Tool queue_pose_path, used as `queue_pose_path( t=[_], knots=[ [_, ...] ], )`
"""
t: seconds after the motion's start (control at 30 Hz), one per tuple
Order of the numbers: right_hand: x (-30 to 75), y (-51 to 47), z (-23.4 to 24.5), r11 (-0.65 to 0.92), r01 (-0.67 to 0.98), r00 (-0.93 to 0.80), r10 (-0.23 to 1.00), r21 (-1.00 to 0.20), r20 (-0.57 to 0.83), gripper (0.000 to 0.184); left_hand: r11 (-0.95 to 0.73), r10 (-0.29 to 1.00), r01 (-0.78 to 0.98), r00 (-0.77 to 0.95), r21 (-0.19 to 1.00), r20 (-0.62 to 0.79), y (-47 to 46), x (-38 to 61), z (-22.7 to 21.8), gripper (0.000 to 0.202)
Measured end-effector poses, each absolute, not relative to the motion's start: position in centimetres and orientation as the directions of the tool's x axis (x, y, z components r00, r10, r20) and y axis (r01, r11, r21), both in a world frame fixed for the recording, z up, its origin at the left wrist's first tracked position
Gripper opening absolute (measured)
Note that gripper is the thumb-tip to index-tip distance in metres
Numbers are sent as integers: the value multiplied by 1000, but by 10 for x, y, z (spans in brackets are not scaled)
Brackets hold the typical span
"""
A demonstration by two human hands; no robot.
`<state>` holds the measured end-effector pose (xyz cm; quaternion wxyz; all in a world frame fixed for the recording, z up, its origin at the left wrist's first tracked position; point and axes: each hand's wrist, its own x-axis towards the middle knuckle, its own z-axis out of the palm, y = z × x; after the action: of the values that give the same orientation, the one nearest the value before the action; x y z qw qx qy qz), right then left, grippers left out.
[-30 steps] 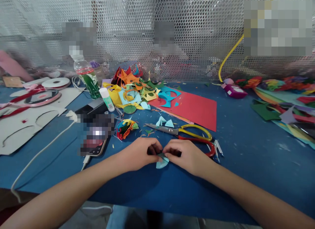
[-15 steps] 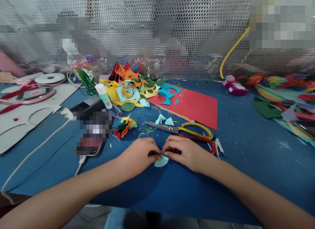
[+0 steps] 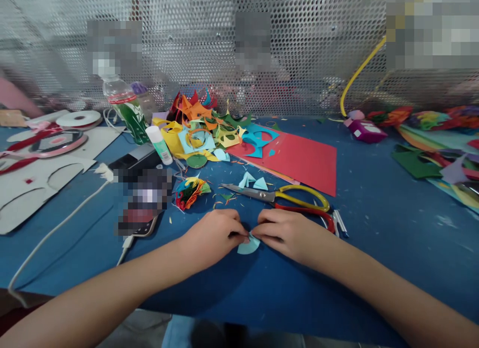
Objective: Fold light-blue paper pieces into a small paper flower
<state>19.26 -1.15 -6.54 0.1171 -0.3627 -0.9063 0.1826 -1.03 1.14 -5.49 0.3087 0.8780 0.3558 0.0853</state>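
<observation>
Light-blue paper (image 3: pixel 249 247), one: pinched by left hand (image 3: pixel 213 237) and right hand (image 3: pixel 292 234); curved edge turned wearer-ward, long axis crosswise.

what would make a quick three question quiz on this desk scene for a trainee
1. What is at the fingertips of both the left hand and the right hand?

2. True or false: the scissors have one yellow handle and one red handle.

3. Where is the large red sheet?
a) beyond the scissors
b) under the phone
c) on the person's lap

Key: 1. light blue paper; 2. true; 3. a
</observation>
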Motion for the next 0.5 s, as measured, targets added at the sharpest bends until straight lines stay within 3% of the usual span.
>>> queue_pose_path(
  t=[0.37, 0.5],
  knots=[
    [194, -9, -66, 534, 670, -585, 808, -517, 76, 15, -604, 659, 540, 752, 586, -13, 8, -12, -62, 15],
    [190, -9, -68, 541, 667, -606, 794, -512, 49, 15, -614, 652, 516, 758, 598, 16, 8, -13, -64, 14]
  ],
)
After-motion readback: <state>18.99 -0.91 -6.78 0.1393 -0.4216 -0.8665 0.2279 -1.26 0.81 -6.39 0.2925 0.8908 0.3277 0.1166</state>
